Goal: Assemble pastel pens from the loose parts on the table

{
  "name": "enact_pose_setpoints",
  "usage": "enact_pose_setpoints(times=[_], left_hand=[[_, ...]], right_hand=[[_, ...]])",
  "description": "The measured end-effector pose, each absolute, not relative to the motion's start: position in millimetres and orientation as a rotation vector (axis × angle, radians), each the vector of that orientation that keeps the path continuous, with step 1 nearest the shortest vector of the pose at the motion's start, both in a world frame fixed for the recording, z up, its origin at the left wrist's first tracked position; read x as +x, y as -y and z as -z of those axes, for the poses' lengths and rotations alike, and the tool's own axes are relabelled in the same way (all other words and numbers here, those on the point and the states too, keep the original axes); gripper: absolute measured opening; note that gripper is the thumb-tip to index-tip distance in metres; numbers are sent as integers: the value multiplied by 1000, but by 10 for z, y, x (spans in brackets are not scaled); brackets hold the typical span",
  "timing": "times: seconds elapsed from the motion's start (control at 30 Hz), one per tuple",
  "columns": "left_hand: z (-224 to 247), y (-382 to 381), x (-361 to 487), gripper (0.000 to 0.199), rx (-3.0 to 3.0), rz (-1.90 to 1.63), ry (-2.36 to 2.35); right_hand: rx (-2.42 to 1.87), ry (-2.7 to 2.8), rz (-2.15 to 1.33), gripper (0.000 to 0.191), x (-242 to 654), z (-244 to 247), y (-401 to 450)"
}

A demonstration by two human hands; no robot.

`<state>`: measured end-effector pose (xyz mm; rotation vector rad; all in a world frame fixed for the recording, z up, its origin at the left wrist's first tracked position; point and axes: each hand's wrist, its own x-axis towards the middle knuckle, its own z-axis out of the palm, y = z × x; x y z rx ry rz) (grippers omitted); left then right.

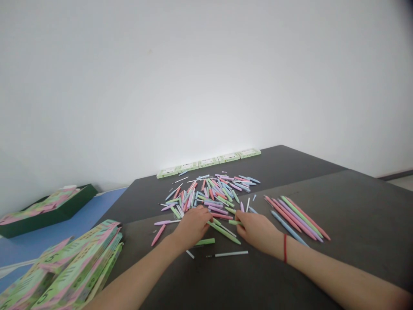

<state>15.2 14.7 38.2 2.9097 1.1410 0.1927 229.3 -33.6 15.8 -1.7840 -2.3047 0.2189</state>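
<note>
My left grip, the nearer, pinches a green pen slanting rightward and toward me over the counter; my right grip pinches a green piece beside it.

Loose pen parts and the row of whole pens appear to be smooth plastic, matt to softly satin; the refill near the front reads as smooth, whitish plastic. The counter presents a smooth, dark, matt surface, the wall a plain matt finish. Stacked boxes appear to be printed paper card, the wristband thin cord.
</note>
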Motion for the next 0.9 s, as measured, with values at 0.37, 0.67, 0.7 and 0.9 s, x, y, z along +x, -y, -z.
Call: enact_pose_setpoints(times=[0.37, 0.67, 0.7, 0.9], left_hand=[[-304, 134, -8, 8, 2738, -187, -1252], [-279, 361, 28, 8, 2337, -637, -1250], [-280, 376, 21, 7, 2285, -697, -1221], [-244, 379, -7, 6, 2202, -875, -1087]], right_hand=[[-1649, 2331, -293, 11, 2265, -162, 374], [-1258, 2287, -509, 10, 2212, -358, 531], [-1234, 2285, -495, 10, 2211, -392, 552], [-1202, 2301, -369, 14, 2196, -494, 620]])
